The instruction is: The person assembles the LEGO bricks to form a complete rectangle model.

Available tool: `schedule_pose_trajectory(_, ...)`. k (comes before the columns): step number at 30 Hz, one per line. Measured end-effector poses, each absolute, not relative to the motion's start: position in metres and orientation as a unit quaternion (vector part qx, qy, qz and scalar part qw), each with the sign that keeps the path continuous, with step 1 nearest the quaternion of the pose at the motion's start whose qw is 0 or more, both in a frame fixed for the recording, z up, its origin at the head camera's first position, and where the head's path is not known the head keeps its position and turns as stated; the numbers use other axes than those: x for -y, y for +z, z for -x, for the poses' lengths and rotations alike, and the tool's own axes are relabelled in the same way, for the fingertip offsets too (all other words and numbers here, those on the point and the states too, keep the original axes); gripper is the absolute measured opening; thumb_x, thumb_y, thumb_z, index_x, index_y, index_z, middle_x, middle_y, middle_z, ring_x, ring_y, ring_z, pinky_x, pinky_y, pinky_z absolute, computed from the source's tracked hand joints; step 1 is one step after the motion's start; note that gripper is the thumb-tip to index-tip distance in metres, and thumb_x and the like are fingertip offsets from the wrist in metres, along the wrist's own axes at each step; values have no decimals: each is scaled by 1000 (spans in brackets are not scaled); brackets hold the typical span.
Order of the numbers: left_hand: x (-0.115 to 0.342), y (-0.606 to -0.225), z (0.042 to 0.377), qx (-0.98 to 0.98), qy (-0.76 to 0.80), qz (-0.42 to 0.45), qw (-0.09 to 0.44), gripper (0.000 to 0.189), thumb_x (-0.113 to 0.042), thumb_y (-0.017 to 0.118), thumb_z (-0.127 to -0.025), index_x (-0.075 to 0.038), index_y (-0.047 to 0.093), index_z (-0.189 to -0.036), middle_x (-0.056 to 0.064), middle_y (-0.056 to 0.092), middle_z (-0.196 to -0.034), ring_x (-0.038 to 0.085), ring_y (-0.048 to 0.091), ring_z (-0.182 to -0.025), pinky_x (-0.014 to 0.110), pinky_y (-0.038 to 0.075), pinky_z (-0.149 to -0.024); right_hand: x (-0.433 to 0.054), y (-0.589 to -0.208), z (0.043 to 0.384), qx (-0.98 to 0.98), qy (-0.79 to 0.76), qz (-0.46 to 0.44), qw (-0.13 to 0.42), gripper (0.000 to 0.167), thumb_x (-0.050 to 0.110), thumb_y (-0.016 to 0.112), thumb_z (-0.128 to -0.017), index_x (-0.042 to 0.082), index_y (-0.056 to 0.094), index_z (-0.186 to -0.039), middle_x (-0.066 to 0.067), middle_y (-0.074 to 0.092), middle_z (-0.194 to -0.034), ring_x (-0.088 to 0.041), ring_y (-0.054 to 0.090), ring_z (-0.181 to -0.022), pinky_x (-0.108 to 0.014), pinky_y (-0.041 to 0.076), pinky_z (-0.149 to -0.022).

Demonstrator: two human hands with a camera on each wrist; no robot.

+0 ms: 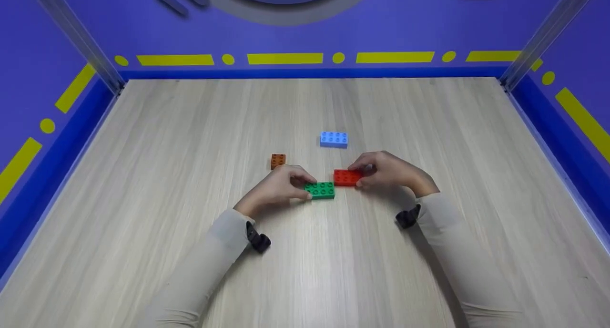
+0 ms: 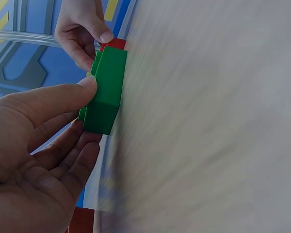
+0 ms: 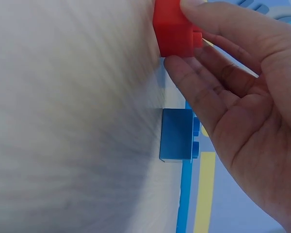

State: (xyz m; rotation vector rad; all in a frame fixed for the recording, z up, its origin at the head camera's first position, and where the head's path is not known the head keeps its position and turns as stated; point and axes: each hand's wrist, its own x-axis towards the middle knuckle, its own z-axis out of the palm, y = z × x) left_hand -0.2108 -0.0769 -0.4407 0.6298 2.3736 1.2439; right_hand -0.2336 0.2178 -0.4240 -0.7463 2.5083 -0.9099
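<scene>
Between thumb and fingers, my left hand pinches a green toy building brick with two rows of studs. My right hand grips the right end of a red brick of similar size, its studs facing up. The red brick sits slightly farther back and to the right of the green one; I cannot tell whether their corners touch. In the left wrist view the thumb lies along the green brick's studded side. The right wrist view has the thumb on the red brick, with fingers at its end.
A light blue brick lies behind the red one. Just beyond my left hand is a small orange-brown brick. The wood-grain tabletop is bordered by blue and yellow panels at the back and sides.
</scene>
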Motion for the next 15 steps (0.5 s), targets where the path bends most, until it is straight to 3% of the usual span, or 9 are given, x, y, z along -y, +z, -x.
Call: schedule_pose_trajectory(15, 78, -444, 216, -846, 448, -222, 183, 31, -11, 79, -78, -11, 73, -108, 4, 68, -108, 16, 60, -99, 33, 49, -91, -219, -425, 233, -889, -316, 271, 191, 37, 12, 76, -81, 8, 70, -117, -8, 66, -118, -26, 60, -109, -45, 48, -96)
